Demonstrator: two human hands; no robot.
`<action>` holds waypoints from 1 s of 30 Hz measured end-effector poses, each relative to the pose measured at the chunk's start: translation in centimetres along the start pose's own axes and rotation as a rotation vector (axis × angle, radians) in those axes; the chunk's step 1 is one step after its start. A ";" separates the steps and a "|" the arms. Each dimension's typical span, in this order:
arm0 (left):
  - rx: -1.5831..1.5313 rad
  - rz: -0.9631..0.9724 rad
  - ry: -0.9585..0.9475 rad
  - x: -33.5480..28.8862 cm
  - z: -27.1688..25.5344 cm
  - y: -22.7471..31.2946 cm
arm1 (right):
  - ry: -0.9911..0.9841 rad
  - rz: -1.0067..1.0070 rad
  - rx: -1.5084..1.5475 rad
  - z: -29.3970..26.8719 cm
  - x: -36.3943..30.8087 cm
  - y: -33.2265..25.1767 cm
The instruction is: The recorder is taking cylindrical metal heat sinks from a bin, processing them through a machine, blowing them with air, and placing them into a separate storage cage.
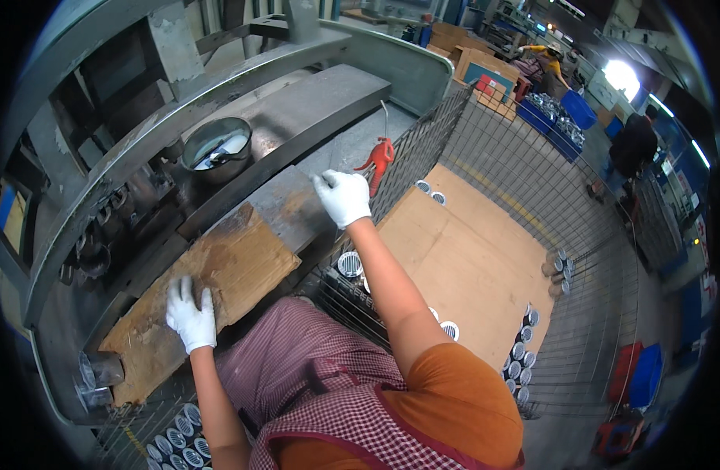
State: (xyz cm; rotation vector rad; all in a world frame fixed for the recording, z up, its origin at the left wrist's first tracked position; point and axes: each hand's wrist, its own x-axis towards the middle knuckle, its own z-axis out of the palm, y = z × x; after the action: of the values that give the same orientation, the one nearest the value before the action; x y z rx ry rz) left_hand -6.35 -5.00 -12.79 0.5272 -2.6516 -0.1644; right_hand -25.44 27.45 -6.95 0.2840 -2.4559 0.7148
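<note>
My right hand (346, 202) shows only its gloved back; the palm is turned away, so I cannot tell whether its fingers (321, 183) pinch anything. My left hand (191, 316) hides the patch of torn cardboard (246, 254) beneath it. My right arm (399, 286) covers part of the cardboard sheet (469, 235). The lower edge cuts off my apron (352, 429) and the lower-left cylinders (178, 441). I cannot make out the bowl's (236, 165) contents, and the distant shiny parts (554, 116) are too small to identify.
</note>
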 end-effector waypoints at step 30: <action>-0.093 -0.037 -0.189 -0.2 -0.6 0.3 | 0.057 0.069 0.102 1.3 0.3 2.4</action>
State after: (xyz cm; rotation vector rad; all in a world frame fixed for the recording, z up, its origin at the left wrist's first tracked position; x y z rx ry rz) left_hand -6.05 -4.67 -12.22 0.5556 -2.8012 -0.3636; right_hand -27.06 28.73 -8.71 0.2154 -2.3888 0.8673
